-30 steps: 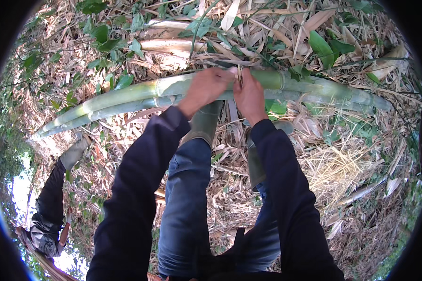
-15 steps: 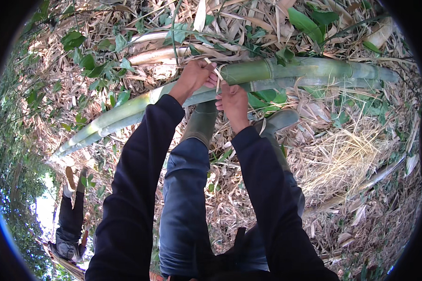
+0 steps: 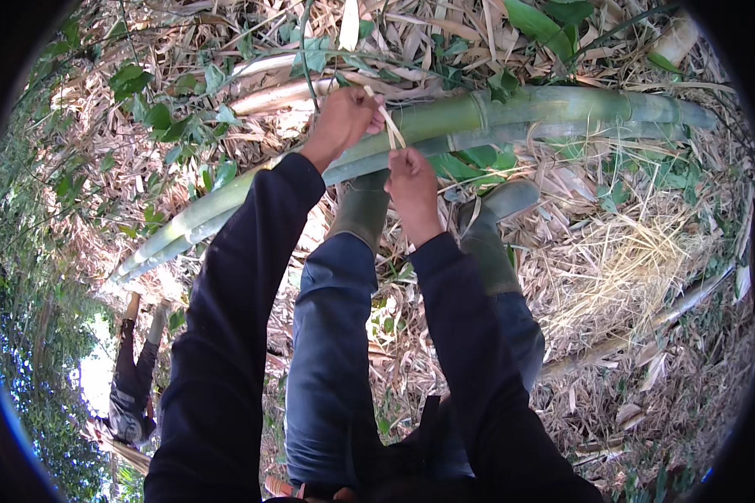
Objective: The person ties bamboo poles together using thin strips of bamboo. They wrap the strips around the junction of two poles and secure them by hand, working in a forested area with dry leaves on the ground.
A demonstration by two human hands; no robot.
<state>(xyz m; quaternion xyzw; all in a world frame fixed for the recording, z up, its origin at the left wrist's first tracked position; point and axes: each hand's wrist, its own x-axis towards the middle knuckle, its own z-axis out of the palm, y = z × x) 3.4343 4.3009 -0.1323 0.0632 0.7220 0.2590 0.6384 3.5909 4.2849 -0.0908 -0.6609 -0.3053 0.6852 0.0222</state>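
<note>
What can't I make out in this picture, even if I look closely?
All in the head view:
- Left boot: toe hidden by the bamboo poles.
- Pale strip: the part inside the right hand, hidden by the hand itself.
- Poles' undersides: hidden by the poles.
- Co-worker: hands too small, near the left rim.

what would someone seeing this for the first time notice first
Probably the two long green bamboo poles, lying side by side across the upper half of the view and looking bowed. Next, just above them near the centre, the left hand and right hand pinch a thin pale strip. The bright yellow straw pile on the ground at the right also stands out.
</note>
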